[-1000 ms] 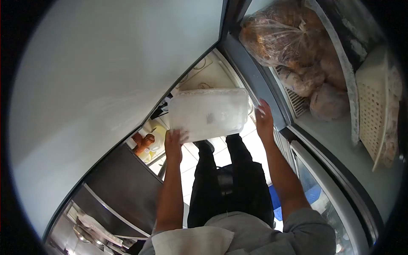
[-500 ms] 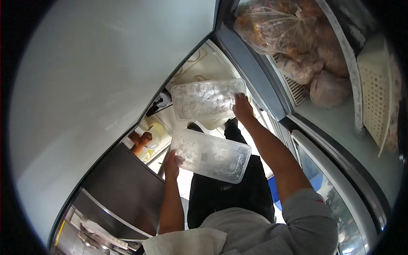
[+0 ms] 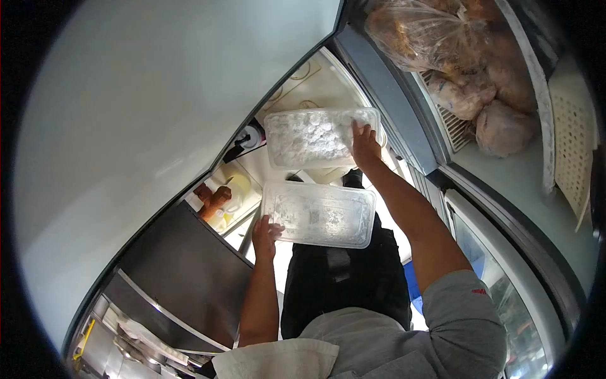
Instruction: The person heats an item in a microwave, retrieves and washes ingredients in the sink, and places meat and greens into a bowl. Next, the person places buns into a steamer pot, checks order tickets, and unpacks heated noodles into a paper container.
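Observation:
My left hand (image 3: pixel 265 237) is closed on the lower left edge of a clear rectangular plastic lid (image 3: pixel 328 215), held in front of my legs. Just beyond it is a clear plastic tub (image 3: pixel 270 142) holding frosty, whitish lumps (image 3: pixel 309 136). Over the tub's right end lies my right hand (image 3: pixel 366 145), its fingers stretched out and slightly apart. Whether the fingertips touch the lumps or only the tub is unclear. What supports the tub is mostly hidden beneath it.
To the right, an open freezer compartment holds bagged meat (image 3: pixel 454 95) and a perforated cream basket (image 3: pixel 571 139). A large pale door panel (image 3: pixel 145 107) fills the left. Below it is a dark cabinet front (image 3: pixel 183 271). Reddish-brown pieces (image 3: pixel 218 201) sit near a yellowish container (image 3: pixel 238 189).
The lid has swung from a slant to nearly level and moved closer to the tub. My right hand's fingers are more stretched over the tub's end. The lumps look more blurred. The view has shifted slightly.

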Motion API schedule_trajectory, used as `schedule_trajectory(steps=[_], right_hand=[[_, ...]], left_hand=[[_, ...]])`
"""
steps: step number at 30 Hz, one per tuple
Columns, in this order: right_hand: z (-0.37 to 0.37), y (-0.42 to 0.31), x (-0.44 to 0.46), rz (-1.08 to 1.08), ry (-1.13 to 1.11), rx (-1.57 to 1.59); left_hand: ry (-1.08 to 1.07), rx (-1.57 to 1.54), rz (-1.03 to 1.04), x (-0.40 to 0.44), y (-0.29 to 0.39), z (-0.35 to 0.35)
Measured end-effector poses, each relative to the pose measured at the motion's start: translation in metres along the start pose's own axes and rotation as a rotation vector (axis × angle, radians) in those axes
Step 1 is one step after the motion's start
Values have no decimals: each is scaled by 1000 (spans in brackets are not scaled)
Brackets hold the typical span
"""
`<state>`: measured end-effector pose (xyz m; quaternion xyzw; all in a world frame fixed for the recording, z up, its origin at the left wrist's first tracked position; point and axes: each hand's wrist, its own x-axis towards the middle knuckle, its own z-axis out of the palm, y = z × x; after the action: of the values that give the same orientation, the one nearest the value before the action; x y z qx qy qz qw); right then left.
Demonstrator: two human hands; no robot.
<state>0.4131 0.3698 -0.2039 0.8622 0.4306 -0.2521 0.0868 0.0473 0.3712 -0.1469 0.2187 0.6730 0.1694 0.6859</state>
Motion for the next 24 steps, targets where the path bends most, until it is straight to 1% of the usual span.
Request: schedule_trajectory(steps=[2, 6, 8, 12, 14, 15, 16, 18, 19, 20, 22, 23, 24], right_hand=[[-14, -10, -5, 51, -123, -112], [9, 7, -6, -10, -54, -106], [10, 16, -4, -113, 55, -27], [-9, 24, 0, -149, -18, 56], [-14, 21, -1, -47, 130, 392], [-20, 18, -4, 55, 137, 610], [-18, 20, -4, 57, 140, 607], [8, 29, -2, 50, 231, 673], [27, 29, 2, 27, 230, 591], [25, 28, 4, 27, 233, 591], [21, 26, 7, 24, 190, 750], [16, 23, 11, 75, 239, 845], [11, 22, 16, 74, 240, 847]], left_hand=[[66, -17, -15, -3, 0, -1], [90, -29, -12, -9, 0, 1], [101, -63, -28, -8, -1, 2], [104, -76, -36, -3, -3, -2], [78, -95, -33, -2, -2, -5], [77, -94, -36, -2, -2, -6], [80, -93, -43, -2, -1, -6], [79, -97, -50, 0, -2, -5], [75, -95, -38, 2, -4, -6], [71, -93, -25, 3, -3, -6], [75, -81, -18, 4, -2, -5], [81, -69, -13, 3, 1, -5], [82, -68, -10, 5, 3, -4]])
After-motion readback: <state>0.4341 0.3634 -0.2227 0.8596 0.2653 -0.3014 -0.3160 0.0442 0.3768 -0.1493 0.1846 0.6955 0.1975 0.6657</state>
